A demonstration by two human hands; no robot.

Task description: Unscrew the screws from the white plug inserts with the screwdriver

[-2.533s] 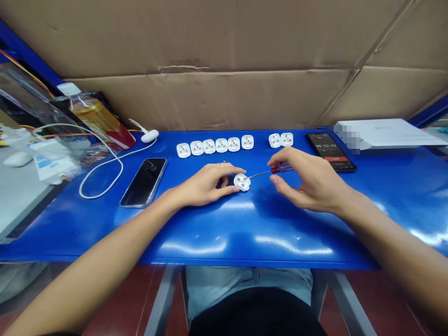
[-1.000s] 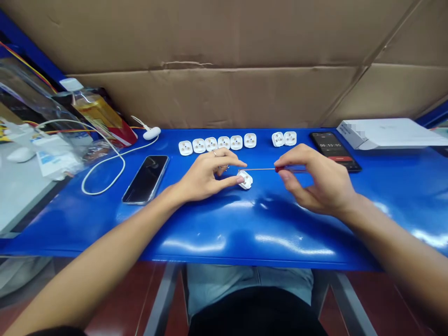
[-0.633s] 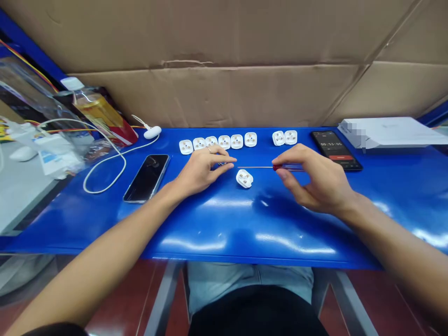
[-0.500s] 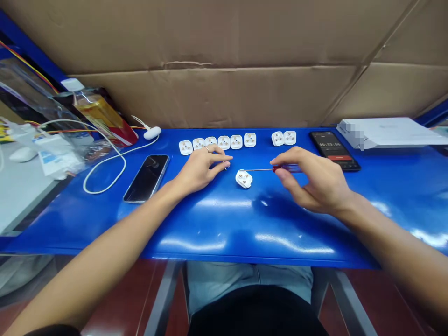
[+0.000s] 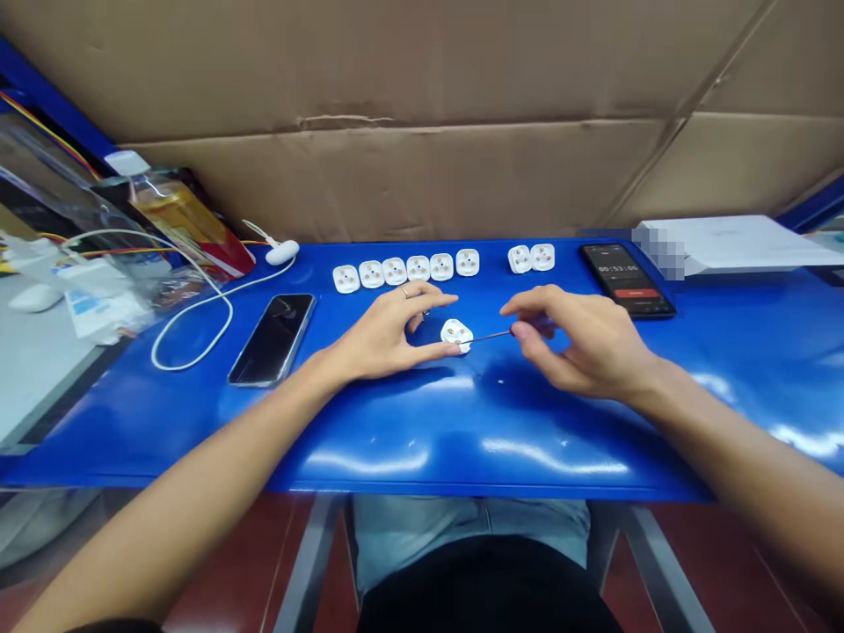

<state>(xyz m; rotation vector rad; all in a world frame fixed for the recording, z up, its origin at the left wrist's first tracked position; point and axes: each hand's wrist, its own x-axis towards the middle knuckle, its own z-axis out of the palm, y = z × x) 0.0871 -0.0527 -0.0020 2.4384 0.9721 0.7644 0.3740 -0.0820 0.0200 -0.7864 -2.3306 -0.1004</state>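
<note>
My right hand (image 5: pixel 584 343) pinches the handle of a thin screwdriver (image 5: pixel 491 336) between thumb and fingers. Its shaft points left, and the tip lies over a white plug part (image 5: pixel 454 332) with metal fittings inside. My left hand (image 5: pixel 399 330) is at the left of that part, thumb stretched along its near edge and seemingly touching it. The left index finger reaches out above the table, apart from the thumb. A small shiny bit shows by the curled left fingers; whether they hold it is unclear. Behind stand several similar white plug parts (image 5: pixel 418 268) in a row.
Two more plug parts (image 5: pixel 531 258) sit farther right. A phone showing a timer (image 5: pixel 623 280) lies beside a white box (image 5: pixel 738 242). At left are a dark phone (image 5: pixel 272 338), a white cable (image 5: pixel 191 356) and a bottle (image 5: pixel 181 215). Cardboard (image 5: pixel 422 185) backs the blue table (image 5: pixel 409 440).
My left hand has moved right and its thumb has come down to the plug part. The screwdriver has tilted, its tip shifting toward the near side of the part.
</note>
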